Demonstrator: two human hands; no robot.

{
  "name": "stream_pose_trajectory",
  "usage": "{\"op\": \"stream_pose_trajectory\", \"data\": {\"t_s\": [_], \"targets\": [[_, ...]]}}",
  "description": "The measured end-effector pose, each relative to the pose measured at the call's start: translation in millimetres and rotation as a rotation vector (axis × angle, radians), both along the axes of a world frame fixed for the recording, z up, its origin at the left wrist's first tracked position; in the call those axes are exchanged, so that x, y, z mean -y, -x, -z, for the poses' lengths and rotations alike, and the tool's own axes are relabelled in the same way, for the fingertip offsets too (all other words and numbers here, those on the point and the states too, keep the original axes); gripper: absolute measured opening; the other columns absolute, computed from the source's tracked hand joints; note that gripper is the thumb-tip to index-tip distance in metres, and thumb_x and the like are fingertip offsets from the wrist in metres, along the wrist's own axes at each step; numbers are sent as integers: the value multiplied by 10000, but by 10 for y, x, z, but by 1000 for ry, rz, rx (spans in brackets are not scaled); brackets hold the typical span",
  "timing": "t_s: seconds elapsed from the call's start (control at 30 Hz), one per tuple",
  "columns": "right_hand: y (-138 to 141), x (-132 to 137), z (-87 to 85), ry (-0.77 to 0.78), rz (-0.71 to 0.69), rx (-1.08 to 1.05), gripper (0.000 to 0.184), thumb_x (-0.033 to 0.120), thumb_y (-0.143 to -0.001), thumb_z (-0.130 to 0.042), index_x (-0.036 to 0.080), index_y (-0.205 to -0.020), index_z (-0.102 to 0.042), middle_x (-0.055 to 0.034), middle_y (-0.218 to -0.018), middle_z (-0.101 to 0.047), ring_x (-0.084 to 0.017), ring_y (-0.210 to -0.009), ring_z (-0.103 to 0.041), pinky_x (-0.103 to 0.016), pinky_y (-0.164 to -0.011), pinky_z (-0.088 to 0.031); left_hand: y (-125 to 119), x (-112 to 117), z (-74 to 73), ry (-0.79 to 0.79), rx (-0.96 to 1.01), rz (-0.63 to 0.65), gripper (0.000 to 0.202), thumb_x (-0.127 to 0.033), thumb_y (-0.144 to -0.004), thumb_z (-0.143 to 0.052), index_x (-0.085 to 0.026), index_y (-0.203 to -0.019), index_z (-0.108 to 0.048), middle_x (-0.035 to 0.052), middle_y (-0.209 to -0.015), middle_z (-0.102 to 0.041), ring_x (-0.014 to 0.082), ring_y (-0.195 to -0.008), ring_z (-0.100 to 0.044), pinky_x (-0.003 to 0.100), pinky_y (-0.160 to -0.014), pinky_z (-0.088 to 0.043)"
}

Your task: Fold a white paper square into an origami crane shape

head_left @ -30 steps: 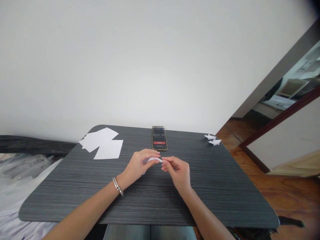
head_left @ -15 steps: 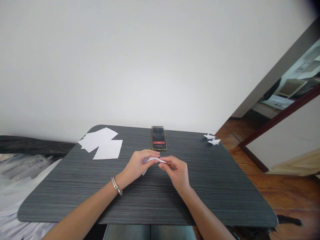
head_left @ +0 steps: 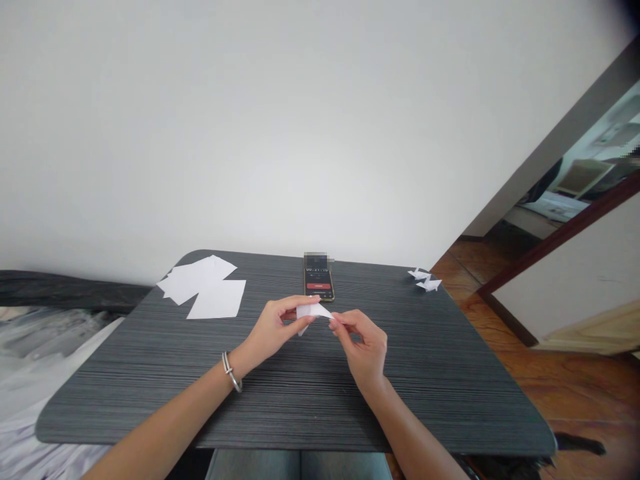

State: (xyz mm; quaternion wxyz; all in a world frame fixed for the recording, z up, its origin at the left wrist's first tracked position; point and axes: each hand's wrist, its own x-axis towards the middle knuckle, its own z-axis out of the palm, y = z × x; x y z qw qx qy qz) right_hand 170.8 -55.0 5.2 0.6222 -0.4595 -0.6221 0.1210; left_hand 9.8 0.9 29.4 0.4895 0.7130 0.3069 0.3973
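Between my two hands, above the middle of the table, is a folded piece of white paper (head_left: 314,311). My left hand (head_left: 275,328) grips its left part between the thumb below and the fingers above. With thumb and fingertips pinched, my right hand (head_left: 363,340) holds the pointed right corner. Part of the paper is covered by my left fingers. Just beyond the hands a phone (head_left: 319,283) stands near the wall with its screen lit.
Several white paper sheets (head_left: 217,300) lie overlapping at the back left of the dark table (head_left: 280,413). Two small folded paper figures (head_left: 429,285) rest at the back right corner. A white wall (head_left: 320,133) rises behind the table.
The paper has turned so that more of its flat face shows. My right hand has moved slightly right, and its pinch is now at the pointed corner.
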Motion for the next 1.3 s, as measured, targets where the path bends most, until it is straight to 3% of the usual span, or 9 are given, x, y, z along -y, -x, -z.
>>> {"op": "stream_pose_trajectory", "data": {"t_s": [0.17, 0.43, 0.6, 0.73, 0.9, 1.03, 1.3], "targets": [[-2, 5, -22, -7, 0, 17, 92, 132, -763, -577, 180, -802, -645, -26, -676, -624, -135, -585, -585, -248, -500, -501, -4, 14, -27, 100, -11, -33, 354, -240, -708, -624, -136, -1047, -619, 90, -1093, -626, 205, -895, -616, 308, -771, -508], [-2, 5, -35, -57, -30, 73, 94, 152, -745, -608, 179, -826, -646, -31, -682, -629, -131, -574, -569, -234, -482, -478, 9, -6, -5, 188, 21, 22, 378, -244, -710, -624, -116, -1065, -608, 90, -972, -676, 164, -769, -626, 239, -664, -490], [-11, 11, -22, -50, -71, 126, 149, 166, -751, -601, 195, -888, -651, -36, -701, -628, -136, -582, -565, -236, -474, -467, 1, 16, 15, 118, -11, 28, 317, -269, -763, -566, -158, -1053, -624, 68, -969, -679, 174, -807, -622, 248, -699, -477], [-15, 25, -18, -29, -35, 154, 153, 153, -774, -563, 203, -884, -656, -40, -695, -621, -136, -568, -552, -242, -466, -452, -18, 42, 30, 63, -120, 15, 299, -289, -785, -535, -172, -1043, -633, 39, -849, -700, 157, -693, -619, 233, -623, -468], [-8, 23, -7, -46, -18, 176, 134, 144, -781, -545, 194, -823, -662, -31, -652, -598, -124, -542, -525, -235, -454, -429, -65, 45, 91, 287, 38, 115, 314, -252, -754, -577, -155, -1051, -614, 63, -919, -687, 162, -756, -635, 249, -670, -492], [6, 13, -8, -17, -36, 177, 129, 137, -776, -552, 183, -838, -655, -27, -659, -562, -117, -553, -516, -224, -451, -425, -84, 33, 116, 449, 134, 141, 292, -222, -706, -636, -138, -986, -634, 59, -852, -697, 133, -674, -638, 222, -608, -501], [22, -28, -42, 177, -83, 45, 143, 149, -748, -558, 192, -864, -630, -9, -706, -522, -108, -578, -504, -192, -433, -399, -74, 35, 51, 508, 187, 39, 282, -241, -635, -697, -108, -883, -676, 64, -780, -709, 155, -669, -647, 249, -601, -526]]}}
